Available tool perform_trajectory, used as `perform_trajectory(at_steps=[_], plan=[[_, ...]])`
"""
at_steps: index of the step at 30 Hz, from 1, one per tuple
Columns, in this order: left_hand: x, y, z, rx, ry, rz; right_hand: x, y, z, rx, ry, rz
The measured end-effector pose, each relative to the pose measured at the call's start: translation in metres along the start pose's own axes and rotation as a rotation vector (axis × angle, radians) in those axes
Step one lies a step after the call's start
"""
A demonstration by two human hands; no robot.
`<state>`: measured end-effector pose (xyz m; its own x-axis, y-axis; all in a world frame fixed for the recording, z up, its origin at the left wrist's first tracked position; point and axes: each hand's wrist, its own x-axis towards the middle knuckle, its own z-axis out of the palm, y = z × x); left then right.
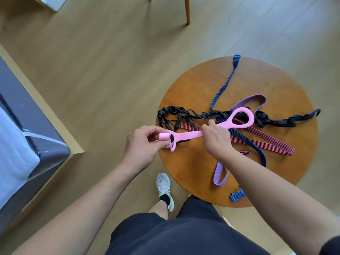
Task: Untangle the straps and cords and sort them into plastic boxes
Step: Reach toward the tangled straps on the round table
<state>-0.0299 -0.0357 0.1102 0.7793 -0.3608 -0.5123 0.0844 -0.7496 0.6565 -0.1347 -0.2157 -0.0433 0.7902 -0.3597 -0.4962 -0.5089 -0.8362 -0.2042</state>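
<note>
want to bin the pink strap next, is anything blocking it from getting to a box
Nothing blocks it: both the left hand and right hand hold the pink strap clear above the table. No plastic box is in view.

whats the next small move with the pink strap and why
Probably keep rolling the pink strap from the left hand toward the right hand. Its left end looks already rolled, while the rest stretches out to a loose loop above the tangle on the round table.
</note>
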Motion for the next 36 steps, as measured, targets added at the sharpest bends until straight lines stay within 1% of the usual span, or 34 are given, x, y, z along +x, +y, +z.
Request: perform_trajectory(at_steps=[2,3,5,6,7,9,12,13,15,17,19,21,23,26,28,31,34,36], plan=[[0.002,0.002,-0.005,0.042,0.036,0.042,-0.013,0.001,-0.016,0.054,0.101,0.044],[0.002,0.004,-0.008,0.025,0.031,0.061,-0.021,0.003,-0.026,0.086,0.153,0.082],[0.003,0.007,-0.015,-0.101,-0.018,0.093,-0.039,0.004,-0.050,0.205,0.216,0.188],[0.003,0.010,-0.018,-0.185,-0.048,0.102,-0.048,0.005,-0.065,0.303,0.217,0.242],[0.003,0.015,-0.021,-0.266,-0.075,0.108,-0.058,0.004,-0.081,0.429,0.198,0.281],[0.001,0.026,-0.025,-0.430,-0.113,0.117,-0.076,-0.001,-0.112,0.778,0.127,0.300],[-0.001,0.043,-0.033,-0.690,-0.174,0.138,-0.106,-0.010,-0.151,1.326,0.035,0.235],[-0.001,0.049,-0.036,-0.731,-0.186,0.153,-0.115,-0.012,-0.160,1.442,0.020,0.209],[0.000,0.058,-0.043,-0.748,-0.210,0.192,-0.131,-0.014,-0.175,1.547,0.014,0.178],[0.000,0.067,-0.051,-0.753,-0.253,0.246,-0.147,-0.016,-0.184,1.583,0.080,0.155],[0.000,0.076,-0.058,-0.728,-0.303,0.277,-0.165,-0.022,-0.192,1.551,0.208,0.144],[-0.001,0.084,-0.063,-0.642,-0.337,0.292,-0.179,-0.032,-0.199,1.464,0.340,0.138],[-0.003,0.092,-0.065,-0.528,-0.360,0.346,-0.192,-0.044,-0.207,1.380,0.470,0.138],[-0.010,0.109,-0.060,-0.360,-0.367,0.497,-0.213,-0.061,-0.222,1.259,0.626,0.145],[-0.022,0.124,-0.057,-0.300,-0.417,0.637,-0.231,-0.072,-0.232,1.228,0.701,0.140],[-0.049,0.142,-0.058,-0.229,-0.608,0.828,-0.262,-0.087,-0.240,1.196,0.807,0.138],[-0.077,0.152,-0.059,-0.201,-0.817,0.922,-0.297,-0.106,-0.240,1.157,0.919,0.130],[-0.094,0.154,-0.058,-0.166,-0.909,0.975,-0.321,-0.119,-0.235,1.184,1.019,0.141]])
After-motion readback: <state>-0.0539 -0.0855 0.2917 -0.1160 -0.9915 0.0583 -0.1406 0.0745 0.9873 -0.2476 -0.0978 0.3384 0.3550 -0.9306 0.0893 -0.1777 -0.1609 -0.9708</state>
